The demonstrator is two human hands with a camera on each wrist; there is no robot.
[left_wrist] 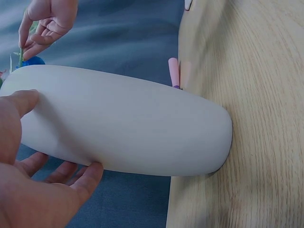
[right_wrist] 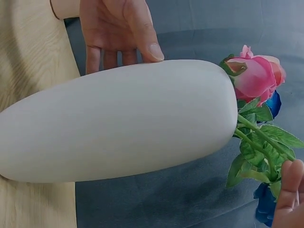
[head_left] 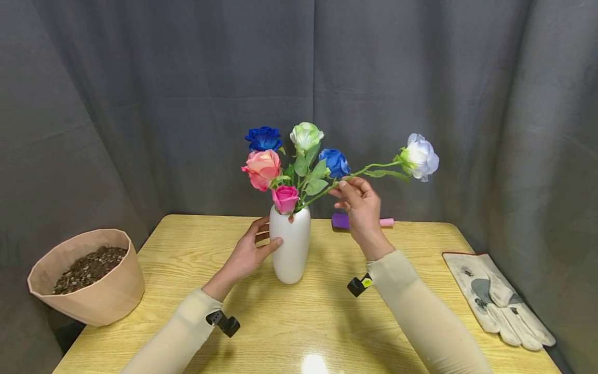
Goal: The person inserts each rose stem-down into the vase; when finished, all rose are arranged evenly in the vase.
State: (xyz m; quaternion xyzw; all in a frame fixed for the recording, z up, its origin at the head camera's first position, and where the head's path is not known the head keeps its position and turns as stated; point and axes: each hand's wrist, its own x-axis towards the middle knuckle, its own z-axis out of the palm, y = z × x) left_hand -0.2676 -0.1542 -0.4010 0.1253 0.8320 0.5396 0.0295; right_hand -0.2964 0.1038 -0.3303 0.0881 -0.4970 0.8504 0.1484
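A white vase [head_left: 290, 249] stands upright on the table with several roses in its mouth. My left hand [head_left: 249, 252] holds the vase's left side, its thumb on the front and its fingers [left_wrist: 88, 183] around the far side. In my right hand [head_left: 362, 208], thumb and fingertips pinch the green stem [head_left: 322, 193] of a pale white rose [head_left: 420, 157]. That stem leans far right, its lower end at the vase's mouth. Near it are a blue rose [head_left: 335, 163], a pale green rose [head_left: 306, 136], a dark blue rose [head_left: 263, 138], a coral rose [head_left: 262, 170] and a pink rose [head_left: 285, 199].
A tan pot [head_left: 112, 288] of dark soil stands at the table's left edge. Behind my right hand lies a purple tool [head_left: 340, 221] with a pink handle [head_left: 386, 222]. Work gloves [head_left: 497, 301] rest at the right edge. A grey curtain [head_left: 210, 104] hangs behind.
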